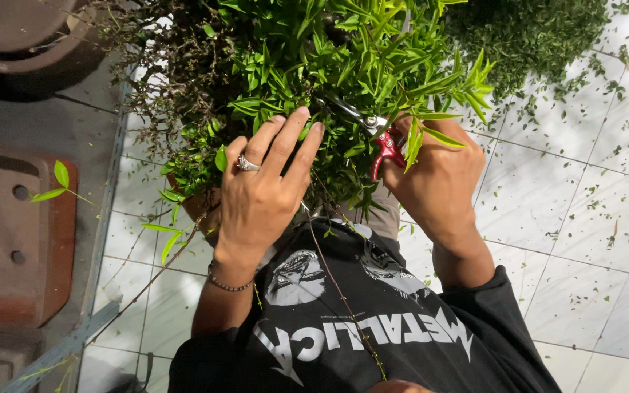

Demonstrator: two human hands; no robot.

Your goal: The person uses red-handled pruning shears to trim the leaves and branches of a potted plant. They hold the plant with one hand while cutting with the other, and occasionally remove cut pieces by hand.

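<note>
My left hand, with a ring and a bead bracelet, lies back up on the leafy green potted plant, fingers spread into the foliage. To its right, my right hand is closed on red-handled pruning shears. Their metal blades point left into the twigs near my left fingertips. The plant's brown pot shows just left of my left wrist, mostly hidden by leaves. A long thin bare twig hangs from the plant down across my black printed shirt.
A brown rectangular planter with drain holes lies at the left beyond a metal rail. A second dark green bush stands at the top right. Cut leaf bits are scattered over the white tiled floor.
</note>
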